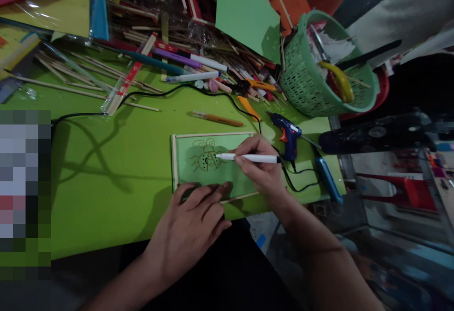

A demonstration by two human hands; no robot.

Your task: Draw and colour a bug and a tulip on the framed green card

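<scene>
A green card (234, 183) edged with thin wooden sticks lies at the front of the table. On it is a line drawing of a ladybug (207, 157) in brown, with black marks on its body. My right hand (260, 166) grips a white marker (257, 158), its tip at the right side of the drawing. My left hand (200, 211) rests over the card's lower edge, fingers spread and holding nothing. A brown pen (218, 119) lies just beyond the card.
A blue glue gun (287, 133) sits to the right, its black cable crossing the table. Behind it stands a green basket (294, 74) with a yellow-handled tool. Pens, wooden sticks (71, 72) and coloured paper crowd the back. A blue tool (328, 178) lies near the right edge.
</scene>
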